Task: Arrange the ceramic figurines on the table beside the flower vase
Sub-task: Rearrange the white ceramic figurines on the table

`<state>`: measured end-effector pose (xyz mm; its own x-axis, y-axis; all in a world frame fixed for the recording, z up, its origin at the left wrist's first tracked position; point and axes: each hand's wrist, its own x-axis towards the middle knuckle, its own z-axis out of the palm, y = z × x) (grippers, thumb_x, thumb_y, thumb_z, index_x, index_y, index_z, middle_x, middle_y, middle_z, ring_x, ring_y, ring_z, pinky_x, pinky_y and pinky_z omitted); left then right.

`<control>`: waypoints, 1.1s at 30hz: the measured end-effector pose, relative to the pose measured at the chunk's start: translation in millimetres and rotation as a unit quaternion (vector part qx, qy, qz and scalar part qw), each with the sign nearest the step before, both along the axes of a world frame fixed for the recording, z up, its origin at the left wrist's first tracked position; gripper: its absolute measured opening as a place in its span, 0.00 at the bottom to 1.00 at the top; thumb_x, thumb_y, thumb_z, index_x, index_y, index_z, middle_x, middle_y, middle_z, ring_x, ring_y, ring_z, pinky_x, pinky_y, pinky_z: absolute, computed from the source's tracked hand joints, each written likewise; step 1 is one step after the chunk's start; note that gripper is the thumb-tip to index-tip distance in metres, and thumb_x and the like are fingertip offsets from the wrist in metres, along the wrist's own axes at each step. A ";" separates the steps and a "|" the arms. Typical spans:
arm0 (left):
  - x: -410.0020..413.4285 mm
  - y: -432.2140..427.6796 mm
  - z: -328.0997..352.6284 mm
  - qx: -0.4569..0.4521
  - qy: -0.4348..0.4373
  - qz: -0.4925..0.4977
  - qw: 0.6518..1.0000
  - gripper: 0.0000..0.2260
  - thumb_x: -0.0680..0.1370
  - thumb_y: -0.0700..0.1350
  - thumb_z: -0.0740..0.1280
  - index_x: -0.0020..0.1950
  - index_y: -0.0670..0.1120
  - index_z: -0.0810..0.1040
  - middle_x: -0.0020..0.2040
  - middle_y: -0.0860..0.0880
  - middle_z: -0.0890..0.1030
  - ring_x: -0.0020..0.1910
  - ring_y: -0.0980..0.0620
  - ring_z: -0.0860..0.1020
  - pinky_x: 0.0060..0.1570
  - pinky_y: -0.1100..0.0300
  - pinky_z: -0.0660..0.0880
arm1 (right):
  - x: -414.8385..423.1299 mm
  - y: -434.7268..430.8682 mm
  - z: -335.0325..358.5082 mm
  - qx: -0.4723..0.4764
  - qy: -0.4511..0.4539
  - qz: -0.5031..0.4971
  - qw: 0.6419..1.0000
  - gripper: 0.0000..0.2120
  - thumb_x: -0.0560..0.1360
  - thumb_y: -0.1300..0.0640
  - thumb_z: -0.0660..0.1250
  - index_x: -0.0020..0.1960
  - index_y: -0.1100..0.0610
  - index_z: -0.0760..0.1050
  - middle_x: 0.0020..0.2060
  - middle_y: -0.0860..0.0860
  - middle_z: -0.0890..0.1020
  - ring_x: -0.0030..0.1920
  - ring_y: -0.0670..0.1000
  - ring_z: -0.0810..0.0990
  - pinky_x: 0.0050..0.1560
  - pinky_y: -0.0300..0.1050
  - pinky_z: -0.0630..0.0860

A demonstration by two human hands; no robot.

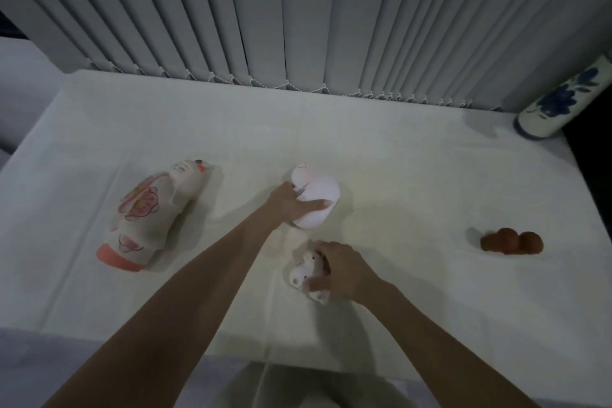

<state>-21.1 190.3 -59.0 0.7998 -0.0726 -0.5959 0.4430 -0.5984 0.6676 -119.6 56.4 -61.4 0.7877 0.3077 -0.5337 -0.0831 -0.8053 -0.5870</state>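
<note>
While resting on the white table [381, 149]: left hand [291, 202] wrapped around pale pink figurine [318, 195]; right hand [341, 270] closed over small white figurine [303, 272].

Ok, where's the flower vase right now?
In the head view the flower vase stands at the table's far right corner, against the blinds, well beyond the brown figurine and away from both hands.
</note>
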 end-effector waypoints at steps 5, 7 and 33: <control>-0.3 -6.8 -2.9 -0.003 -0.013 -0.016 1.000 0.34 0.64 0.52 0.78 0.65 0.42 0.70 0.63 0.44 0.76 0.61 0.45 0.75 0.61 0.50 0.74 | -14.9 14.3 4.0 0.019 -0.007 0.011 1.000 0.25 0.64 0.52 0.76 0.54 0.61 0.70 0.51 0.59 0.78 0.48 0.56 0.77 0.44 0.43 0.65; 0.0 -7.5 -4.6 0.016 -0.032 -0.042 0.998 0.36 0.63 0.50 0.79 0.66 0.42 0.67 0.65 0.45 0.74 0.62 0.45 0.73 0.59 0.52 0.73 | -21.3 17.9 4.9 0.034 -0.008 0.019 0.999 0.23 0.65 0.54 0.75 0.54 0.61 0.69 0.51 0.59 0.80 0.50 0.59 0.78 0.44 0.44 0.67; -18.7 -127.9 11.0 0.148 -0.325 -0.373 0.856 0.33 0.61 0.51 0.76 0.64 0.50 0.69 0.53 0.49 0.78 0.53 0.45 0.76 0.50 0.54 0.71 | 33.7 -213.7 11.9 -0.126 -0.088 -0.094 0.984 0.22 0.69 0.65 0.66 0.63 0.58 0.70 0.58 0.56 0.78 0.58 0.56 0.74 0.55 0.48 0.69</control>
<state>-39.8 62.3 -48.0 0.7670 -0.6299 -0.1223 -0.5437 -0.7392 0.3974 -85.9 -157.3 -49.6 0.9047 0.0227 -0.4254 -0.1604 -0.9069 -0.3897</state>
